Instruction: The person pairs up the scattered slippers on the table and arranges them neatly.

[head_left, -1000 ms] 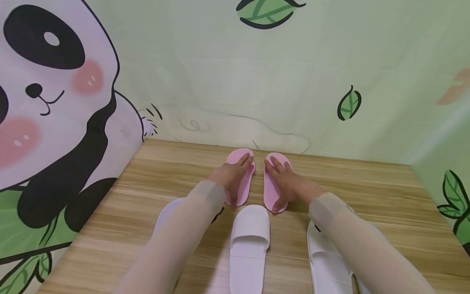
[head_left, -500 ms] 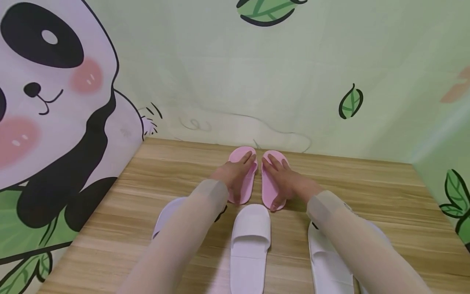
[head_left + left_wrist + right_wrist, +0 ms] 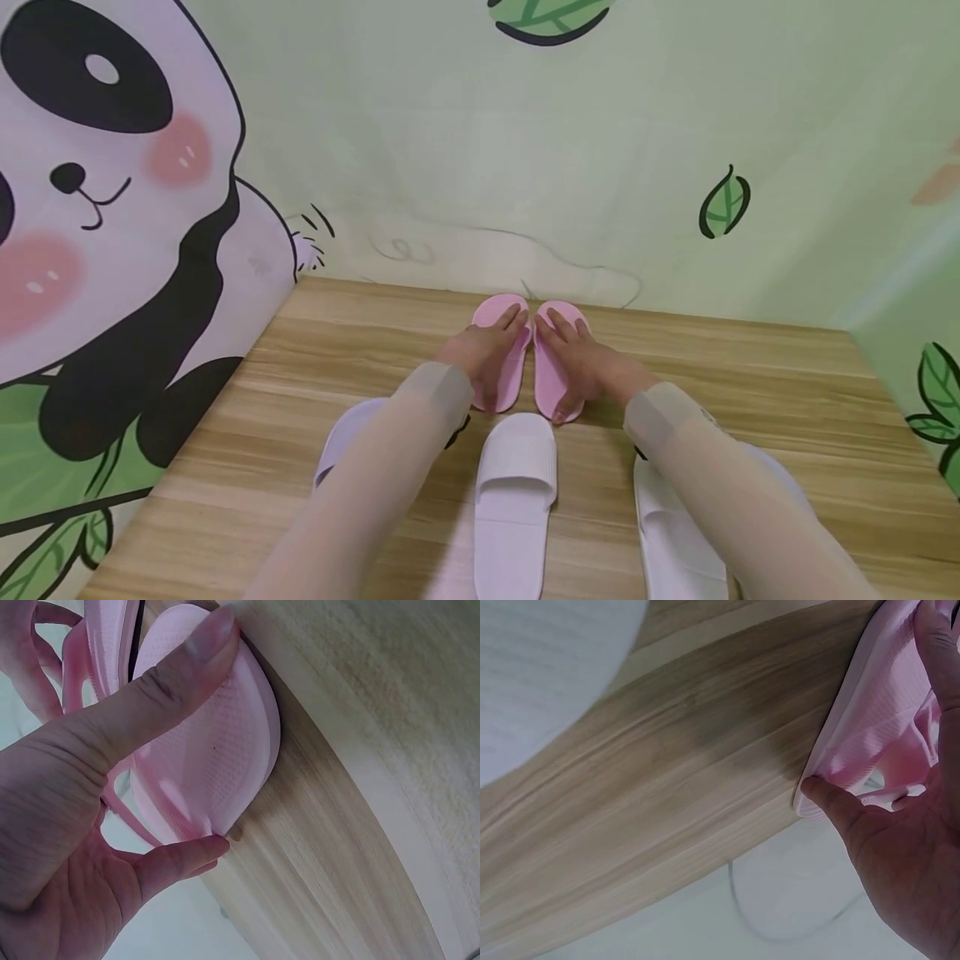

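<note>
A pair of pink slippers lies side by side on the wood-grain floor by the back wall in the head view. My left hand [image 3: 486,350] holds the left pink slipper [image 3: 501,308], thumb and fingers spread along its length. In the left wrist view the thumb crosses that slipper's sole and a fingertip presses its edge. Over the right pink slipper [image 3: 551,385] lies my right hand [image 3: 581,360], thumb at the near end and fingers toward the far end. The right wrist view shows a fingertip [image 3: 819,789] at that slipper's edge.
A white slipper [image 3: 513,533] stands just in front of the pink pair. Another white slipper [image 3: 678,542] and a bluish one [image 3: 780,475] lie partly under the right forearm. Beside the left forearm is a lavender slipper [image 3: 351,425]. The printed wall [image 3: 420,167] bounds the floor behind.
The two pink slippers have come closer together, the left one shifting right with the left hand and the right one slightly left with the right hand. The head view has shifted slightly.
</note>
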Demonstrator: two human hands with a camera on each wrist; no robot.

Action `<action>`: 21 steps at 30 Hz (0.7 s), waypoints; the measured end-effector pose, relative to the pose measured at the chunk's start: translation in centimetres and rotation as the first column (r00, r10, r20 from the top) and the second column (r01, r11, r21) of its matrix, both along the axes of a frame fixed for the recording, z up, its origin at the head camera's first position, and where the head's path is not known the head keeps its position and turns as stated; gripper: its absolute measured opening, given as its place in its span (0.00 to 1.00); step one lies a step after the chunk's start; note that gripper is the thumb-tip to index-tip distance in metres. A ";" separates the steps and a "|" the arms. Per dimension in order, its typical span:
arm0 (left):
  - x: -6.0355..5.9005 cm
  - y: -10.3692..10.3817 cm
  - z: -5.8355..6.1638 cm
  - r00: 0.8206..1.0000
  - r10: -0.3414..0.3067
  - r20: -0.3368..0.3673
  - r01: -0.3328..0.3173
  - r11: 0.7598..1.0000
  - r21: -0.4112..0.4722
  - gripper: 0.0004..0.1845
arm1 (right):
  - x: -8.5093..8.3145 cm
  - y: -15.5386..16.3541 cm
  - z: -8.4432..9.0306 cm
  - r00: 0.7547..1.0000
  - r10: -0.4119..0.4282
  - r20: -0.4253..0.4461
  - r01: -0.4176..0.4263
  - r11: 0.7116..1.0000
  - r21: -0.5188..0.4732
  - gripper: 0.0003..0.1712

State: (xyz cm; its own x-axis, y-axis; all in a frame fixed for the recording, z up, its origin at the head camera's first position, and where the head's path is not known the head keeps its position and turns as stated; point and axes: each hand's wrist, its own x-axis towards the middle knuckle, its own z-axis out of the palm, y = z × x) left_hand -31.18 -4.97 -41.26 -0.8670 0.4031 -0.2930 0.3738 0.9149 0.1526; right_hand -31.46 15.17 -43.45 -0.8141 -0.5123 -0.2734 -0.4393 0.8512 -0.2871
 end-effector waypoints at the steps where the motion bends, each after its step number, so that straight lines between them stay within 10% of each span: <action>1: -0.1 0.0 -0.1 1.000 -0.003 -0.002 0.003 1.000 -0.002 0.84 | 0.0 0.0 0.0 1.000 0.002 0.001 -0.002 1.000 -0.002 0.88; 21: -0.9 0.3 -0.9 0.999 -0.047 -0.021 0.047 0.999 -0.020 0.86 | -0.6 -0.5 -0.2 1.000 -0.014 -0.027 0.013 1.000 -0.017 0.92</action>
